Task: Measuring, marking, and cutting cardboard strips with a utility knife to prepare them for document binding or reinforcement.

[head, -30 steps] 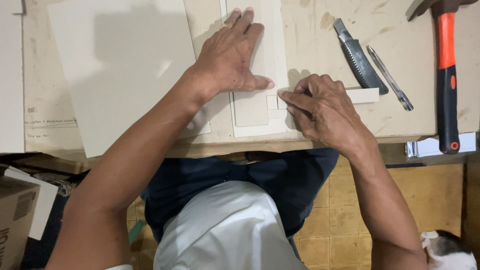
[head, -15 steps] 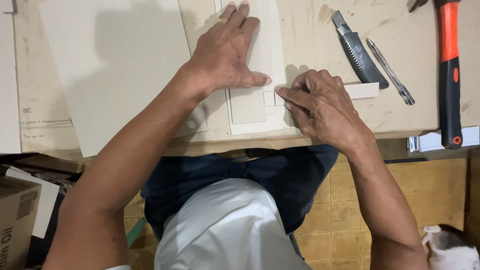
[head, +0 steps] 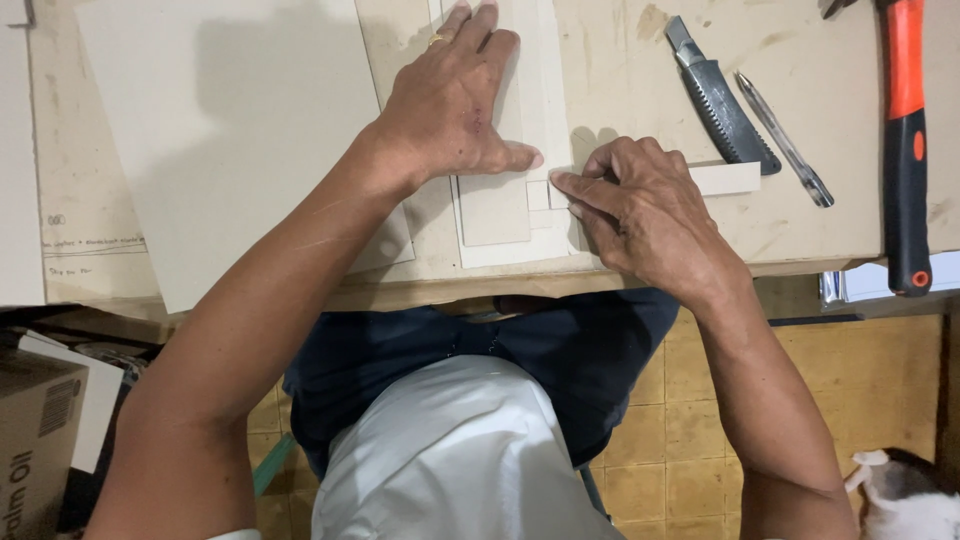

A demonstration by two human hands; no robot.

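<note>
Presently noted: left hand [head: 450,110] pressed flat, fingers spread, on narrow pale card strips [head: 520,120] near the workbench [head: 620,60] front edge; right hand [head: 640,205] fingertips pinching a white strip [head: 725,178] just beside. Utility knife [head: 722,108], pen [head: 785,140], hammer [head: 905,140] toward the right edge.

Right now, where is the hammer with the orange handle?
The hammer lies at the far right of the workbench, just right of the pen and the grey utility knife.
</note>
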